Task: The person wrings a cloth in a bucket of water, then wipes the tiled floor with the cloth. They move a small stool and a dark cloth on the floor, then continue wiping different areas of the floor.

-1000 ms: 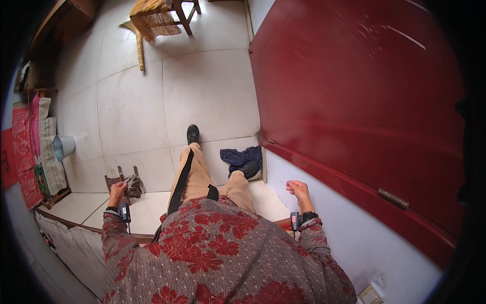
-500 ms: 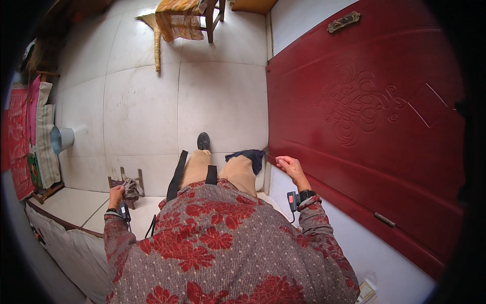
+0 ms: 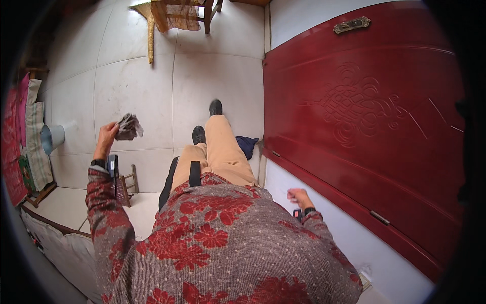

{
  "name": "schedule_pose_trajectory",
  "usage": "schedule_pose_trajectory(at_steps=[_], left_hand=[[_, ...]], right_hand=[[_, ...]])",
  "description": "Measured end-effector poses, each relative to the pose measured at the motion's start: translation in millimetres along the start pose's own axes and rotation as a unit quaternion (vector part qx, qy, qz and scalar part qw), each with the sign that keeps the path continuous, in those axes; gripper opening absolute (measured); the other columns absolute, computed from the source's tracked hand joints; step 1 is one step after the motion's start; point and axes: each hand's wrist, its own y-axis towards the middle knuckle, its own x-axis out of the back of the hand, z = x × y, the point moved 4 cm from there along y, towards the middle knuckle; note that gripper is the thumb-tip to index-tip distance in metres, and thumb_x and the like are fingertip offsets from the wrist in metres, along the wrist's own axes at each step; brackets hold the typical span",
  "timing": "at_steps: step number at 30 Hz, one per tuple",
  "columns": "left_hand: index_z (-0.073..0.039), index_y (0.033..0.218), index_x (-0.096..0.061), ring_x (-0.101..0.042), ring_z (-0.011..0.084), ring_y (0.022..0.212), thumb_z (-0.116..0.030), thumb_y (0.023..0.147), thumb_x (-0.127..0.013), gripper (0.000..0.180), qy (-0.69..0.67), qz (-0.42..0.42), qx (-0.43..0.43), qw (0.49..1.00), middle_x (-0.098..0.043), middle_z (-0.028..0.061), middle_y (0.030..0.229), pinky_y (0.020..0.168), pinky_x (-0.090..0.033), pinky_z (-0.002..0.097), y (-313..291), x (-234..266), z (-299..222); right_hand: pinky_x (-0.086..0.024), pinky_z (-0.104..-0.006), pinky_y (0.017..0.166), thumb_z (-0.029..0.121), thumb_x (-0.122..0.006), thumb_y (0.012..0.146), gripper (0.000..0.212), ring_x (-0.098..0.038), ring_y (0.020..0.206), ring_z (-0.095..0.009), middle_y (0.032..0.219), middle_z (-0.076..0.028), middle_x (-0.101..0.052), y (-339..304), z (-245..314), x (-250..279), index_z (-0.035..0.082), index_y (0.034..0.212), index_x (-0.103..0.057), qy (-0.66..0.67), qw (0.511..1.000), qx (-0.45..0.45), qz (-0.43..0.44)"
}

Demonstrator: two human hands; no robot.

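My left hand (image 3: 107, 136) is raised out in front on the left, its fingers closed round a crumpled grey-brown cloth rag (image 3: 129, 127). The rag hangs above the pale floor tiles, apart from the small wooden stool (image 3: 130, 182) below it. On the other side, my right hand (image 3: 300, 197) hangs low beside the white wall, near the red door's lower edge. Slightly smeared by motion, it holds nothing that I can see, and its loosely bent fingers look apart.
A red door (image 3: 354, 116) with carved swirls fills the right side. A light blue bucket (image 3: 52, 139) stands at left beside draped cloths (image 3: 38, 152). Ahead are a straw broom (image 3: 151, 43) and a wooden chair (image 3: 208, 17). A dark blue cloth (image 3: 248, 146) lies by my leg.
My left hand has swung forward with the rag, away from the stool. My right hand has come back towards my body. One foot has stepped forward, and the surroundings have shifted slightly.
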Motion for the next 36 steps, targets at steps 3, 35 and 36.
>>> schedule_pose_trajectory(at_steps=[3, 35, 36], left_hand=[[0.003, 0.076, -0.058, -0.039, 0.0071, 0.062, -0.021, 0.088, -0.054, 0.027, 0.108, 0.024, 0.044, 0.993, -0.046, -0.0042, 0.064, 0.054, -0.033, 0.0281, -33.2, 29.7, 54.0], [0.006, 0.101, -0.066, -0.055, 0.0078, 0.069, -0.018, 0.092, -0.054, 0.027, -0.027, 0.137, -0.041, 0.989, -0.064, -0.0001, 0.079, 0.063, -0.045, 0.0259, 127.1, -68.5, -77.8], [0.006, 0.107, -0.064, -0.057, 0.0077, 0.073, -0.015, 0.093, -0.055, 0.027, -0.064, 0.158, -0.015, 0.985, -0.065, 0.0005, 0.084, 0.066, -0.046, 0.0239, 120.1, -75.6, -78.4]], right_hand=[[-0.044, -0.0298, 0.051, 0.021, -0.065, 0.08, 0.014, -0.059, 0.061, -0.013, 0.072, -0.003, -0.064, 28.5, 92.7, -4.2, 0.008, 0.084, -0.068, -0.007, 0.989, 0.146, -0.028], [-0.048, -0.029, 0.057, 0.021, -0.066, 0.083, 0.018, -0.063, 0.069, -0.015, 0.082, -0.005, -0.068, -41.9, -109.3, 8.9, 0.005, 0.093, -0.069, -0.017, 0.99, -0.129, -0.06], [-0.047, -0.0303, 0.056, 0.02, -0.067, 0.082, 0.016, -0.063, 0.068, -0.015, 0.079, -0.005, -0.068, -36.9, -104.0, 3.6, 0.006, 0.09, -0.07, -0.033, 0.991, -0.122, -0.048]])
